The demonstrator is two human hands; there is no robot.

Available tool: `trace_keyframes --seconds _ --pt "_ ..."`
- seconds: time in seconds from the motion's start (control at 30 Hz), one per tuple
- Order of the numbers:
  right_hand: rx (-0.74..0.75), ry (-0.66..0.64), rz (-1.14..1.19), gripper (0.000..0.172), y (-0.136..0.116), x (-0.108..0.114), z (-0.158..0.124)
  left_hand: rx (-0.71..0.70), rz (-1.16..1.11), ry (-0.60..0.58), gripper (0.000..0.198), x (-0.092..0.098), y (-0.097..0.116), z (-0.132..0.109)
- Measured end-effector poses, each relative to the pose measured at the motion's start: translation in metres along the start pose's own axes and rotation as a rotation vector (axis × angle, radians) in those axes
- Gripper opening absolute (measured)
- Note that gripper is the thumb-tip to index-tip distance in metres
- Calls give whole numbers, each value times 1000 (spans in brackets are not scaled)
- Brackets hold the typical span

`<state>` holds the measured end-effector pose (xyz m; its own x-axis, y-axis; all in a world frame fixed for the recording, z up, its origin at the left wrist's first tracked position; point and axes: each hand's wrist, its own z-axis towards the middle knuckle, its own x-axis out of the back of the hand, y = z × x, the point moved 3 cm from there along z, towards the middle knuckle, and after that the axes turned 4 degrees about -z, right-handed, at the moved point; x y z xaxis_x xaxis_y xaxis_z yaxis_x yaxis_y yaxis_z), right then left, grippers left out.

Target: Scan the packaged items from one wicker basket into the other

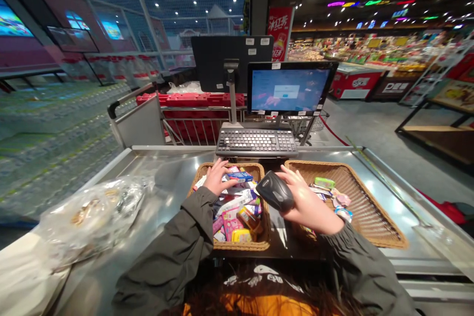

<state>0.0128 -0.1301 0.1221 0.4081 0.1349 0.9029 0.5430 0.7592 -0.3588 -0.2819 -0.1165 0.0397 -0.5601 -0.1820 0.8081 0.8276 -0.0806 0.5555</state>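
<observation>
My right hand (305, 200) is wrapped round a black barcode scanner (274, 191), held above the gap between two wicker baskets. My left hand (217, 177) reaches over the left wicker basket (266, 229), its fingers apart. Beside its thumb and fingertips lies a small blue box (240, 177); whether they touch cannot be made out. That basket is full of small packaged goods, among them a pink packet (231, 222) and a yellow package (242, 235). In the right wicker basket (370, 212) are a few items, including a green package (324, 182), partly behind my right hand.
Behind the baskets stand a keyboard (257, 141) and a lit monitor (291, 90), with a second dark screen (222, 64) seen from behind. A clear plastic bag (96, 219) lies on the metal counter (155, 177) at left. A shopping cart (192, 126) with red crates is beyond.
</observation>
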Motion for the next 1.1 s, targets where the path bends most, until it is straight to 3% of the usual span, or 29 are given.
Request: trace_keyframes --seconds 0.2,0.43,0.57,0.7,0.8,0.9,1.1 --pt "-52 41 -33 55 17 5 -14 -2 147 -140 40 -8 -7 -16" --pt "-97 87 -65 58 44 15 -37 -22 363 -306 50 0 -12 -43" --pt "-178 156 -69 60 61 28 -53 -118 373 -231 42 8 18 -37" --pt "-236 226 -63 55 82 41 -72 -295 285 -204 34 0 75 -16" --pt "-267 297 -59 57 97 49 -87 -457 201 -267 27 -23 123 3" --pt "-279 356 -55 60 109 56 -102 -565 172 -371 22 -61 162 26" --pt "-425 367 -56 67 129 70 -129 -655 281 -511 21 -154 207 82"
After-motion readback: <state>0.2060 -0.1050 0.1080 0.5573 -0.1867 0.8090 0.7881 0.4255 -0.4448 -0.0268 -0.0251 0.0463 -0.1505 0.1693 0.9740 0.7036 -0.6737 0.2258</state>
